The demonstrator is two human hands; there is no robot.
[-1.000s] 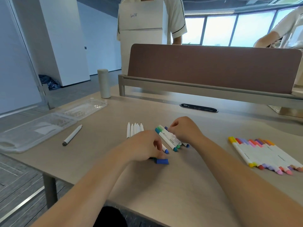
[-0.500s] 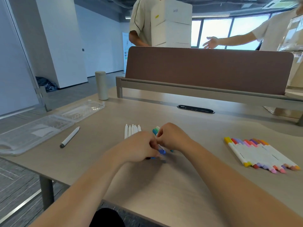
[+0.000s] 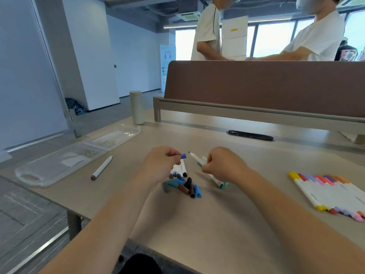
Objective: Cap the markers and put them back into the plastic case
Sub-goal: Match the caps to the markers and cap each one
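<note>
Your left hand (image 3: 161, 165) pinches a small blue cap (image 3: 183, 156) between thumb and fingertip. Your right hand (image 3: 223, 165) is curled round an open marker (image 3: 195, 157). Its dark tip points at the cap. The cap and the tip are near each other but not touching, and both are held up above the surface (image 3: 217, 224).

Under your left hand lie a few more open markers (image 3: 180, 171), side by side. Just in front of them is a little pile of loose caps (image 3: 184, 185), blue, teal, black, brown and grey. Under your right hand lie capped teal markers (image 3: 217, 179).

Far to the right is a neat row of capped markers (image 3: 325, 192) in yellow, red, purple and pink. To the left one marker lies alone (image 3: 101, 168). Past it, at the left edge, the clear plastic case (image 3: 59, 163) lies open with its lid (image 3: 116, 135) flat beside it.

A tall pale bottle (image 3: 136, 107) stands at the far corner. A brown divider (image 3: 256, 86) runs along the back. Behind it stand two people in white shirts by big bright windows, and one holds white boxes (image 3: 234, 38).
</note>
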